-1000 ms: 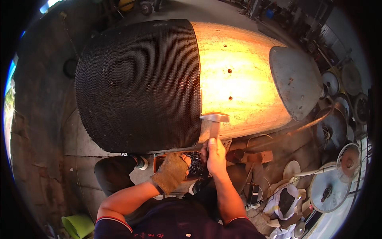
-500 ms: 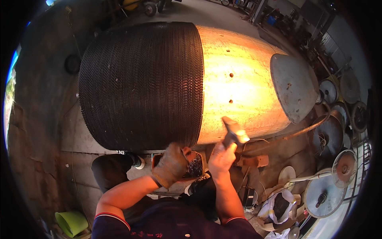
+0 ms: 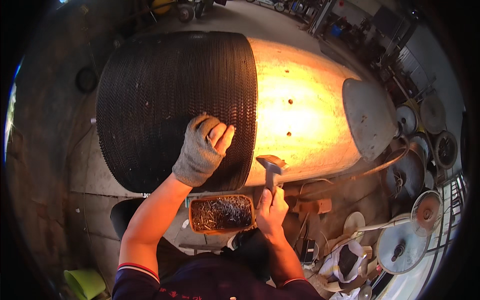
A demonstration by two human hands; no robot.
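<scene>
A large wooden drum [image 3: 310, 115] lies on its side in front of me. Its left part is wound with close rows of black toothed metal strip [image 3: 150, 100]. My left hand [image 3: 204, 150], in a grey glove with bare fingertips, rests over the strip near its right edge. Thumb and finger are pinched together; whatever they hold is too small to make out. My right hand [image 3: 272, 212] grips a hammer [image 3: 272, 172] by its handle, head raised just off the drum's lower front. Between my arms sits an orange-rimmed box [image 3: 220, 231] of small metal nails.
A grey round plate [image 3: 367, 120] covers the drum's right end. Several metal discs and fan parts [image 3: 402, 245] stand at the right, beside a white sack [image 3: 345, 265]. A green bucket [image 3: 85, 284] lies at lower left. Bright light falls on the bare wood.
My left hand has left the nail box and moved up onto the toothed strip. My right hand has lowered slightly leftward with the hammer, whose head has turned.
</scene>
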